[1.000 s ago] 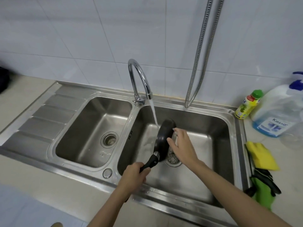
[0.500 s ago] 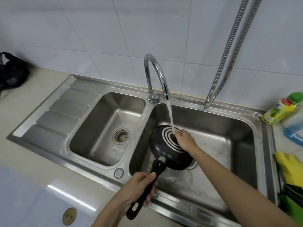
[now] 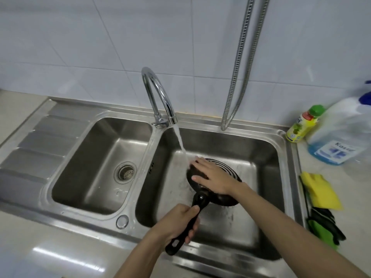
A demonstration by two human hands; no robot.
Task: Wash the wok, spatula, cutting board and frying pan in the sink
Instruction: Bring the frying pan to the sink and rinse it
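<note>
Your pan (image 3: 226, 167) sits bottom-up in the right basin of the sink (image 3: 281, 141), its ringed underside facing you. Your right hand (image 3: 212, 178) lies flat on that underside, fingers straight and slightly spread, hiding most of the pan's middle. Your left hand (image 3: 178, 219) grips the black handle (image 3: 192, 215), fingers curled round it; the handle's end with its hanging slot sticks out below your fist. Water (image 3: 180, 145) runs from the tap (image 3: 158, 97) and lands at the pan's left edge by your right fingertips, where the splash blurs the rim. The inside of the pan is hidden.

On the surface to the right stand a yellow bottle (image 3: 301, 125) with a green cap, its label too small to read, and a big clear jug (image 3: 341, 133) of blue liquid, cut off by the frame edge, whose label shows "Kas" and a few more letters you can't make out. Nearer you lie a yellow sponge (image 3: 321, 191) and green and black cloths (image 3: 323, 225).

Half a second ago your right hand touched the pan's base with fingertips under the stream; now the whole palm is laid across it, and the pan lies flatter.
</note>
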